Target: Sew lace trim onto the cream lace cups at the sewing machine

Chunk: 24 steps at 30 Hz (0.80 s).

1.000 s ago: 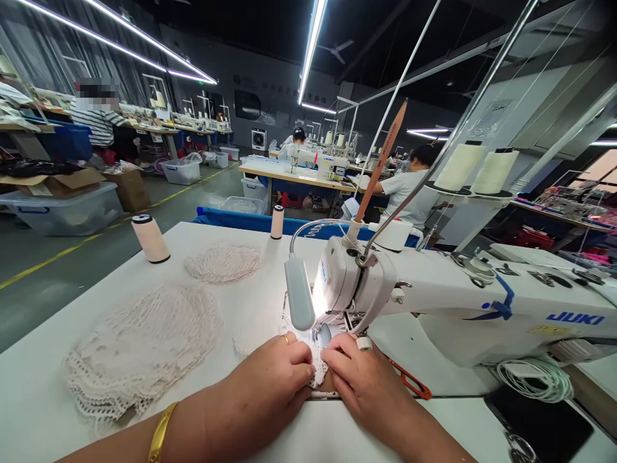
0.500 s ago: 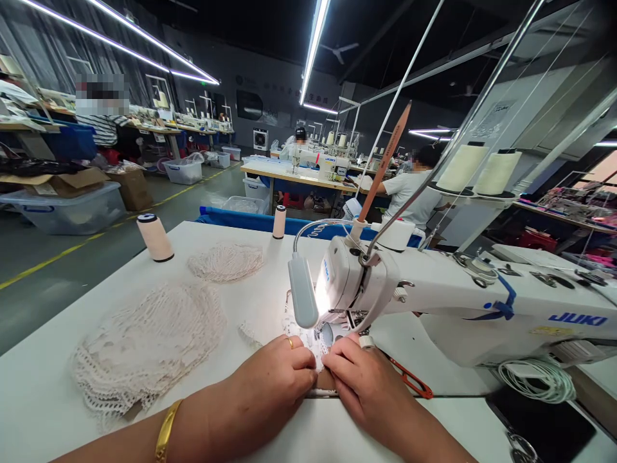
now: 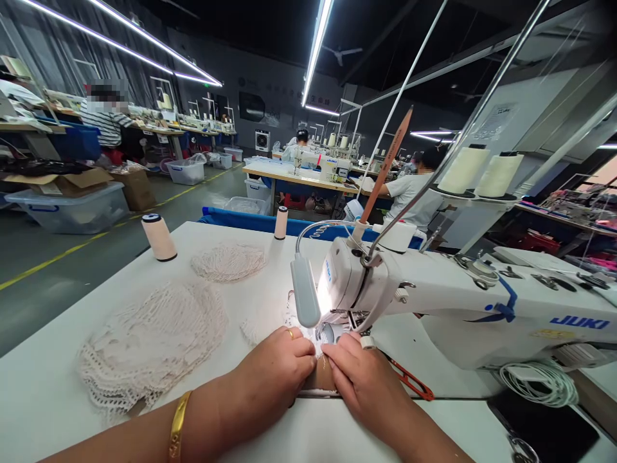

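Note:
My left hand (image 3: 270, 379) and my right hand (image 3: 362, 379) press side by side on a small white lace piece (image 3: 308, 339) in front of the needle of a white sewing machine (image 3: 434, 302). Fingertips of both hands pinch the lace against the bed. Most of the lace is hidden under my fingers and behind the machine's grey lamp (image 3: 304, 297), which lights the spot. A gold ring and a gold bracelet are on my left hand and wrist.
A stack of lace pieces (image 3: 154, 341) lies left on the white table (image 3: 58, 399), a smaller lace pile (image 3: 229, 262) behind it. Two thread cones (image 3: 159, 237) (image 3: 280, 223) stand at the far edge. Red snips (image 3: 409, 381) lie right of my hand. People work at other tables behind.
The lace has fed further under the machine, so less of it shows between my hands. Both hands have slid slightly forward and closer together.

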Tool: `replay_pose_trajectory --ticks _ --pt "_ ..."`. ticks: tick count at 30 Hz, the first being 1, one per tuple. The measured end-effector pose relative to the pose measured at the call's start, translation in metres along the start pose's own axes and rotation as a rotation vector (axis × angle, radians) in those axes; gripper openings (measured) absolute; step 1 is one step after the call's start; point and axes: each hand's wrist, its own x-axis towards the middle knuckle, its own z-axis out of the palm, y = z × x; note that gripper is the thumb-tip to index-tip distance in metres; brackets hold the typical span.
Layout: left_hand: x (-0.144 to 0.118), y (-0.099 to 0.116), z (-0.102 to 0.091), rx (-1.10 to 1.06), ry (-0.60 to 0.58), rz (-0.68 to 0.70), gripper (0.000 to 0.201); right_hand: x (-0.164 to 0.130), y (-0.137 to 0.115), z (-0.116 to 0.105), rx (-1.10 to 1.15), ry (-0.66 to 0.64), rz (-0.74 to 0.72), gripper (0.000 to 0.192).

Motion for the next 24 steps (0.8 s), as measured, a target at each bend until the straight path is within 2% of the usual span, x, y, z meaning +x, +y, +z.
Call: replay_pose_trajectory --ticks 5,15,20,24 --pt "0.004 -0.006 0.0 0.034 -0.113 -0.042 0.018 0.002 0.0 0.003 -0.062 -0.039 0.053 0.031" --pt "0.014 -0.013 0.003 0.065 0.025 -0.074 0.025 0.001 0.002 0.007 -0.088 0.001 0.094 0.037" --pt "0.013 -0.013 0.003 0.043 0.039 -0.132 0.026 0.002 0.0 0.007 -0.083 0.006 0.082 0.036" --pt "0.011 -0.014 0.007 0.035 -0.002 -0.177 0.025 0.004 -0.002 0.005 -0.066 0.031 0.089 0.033"
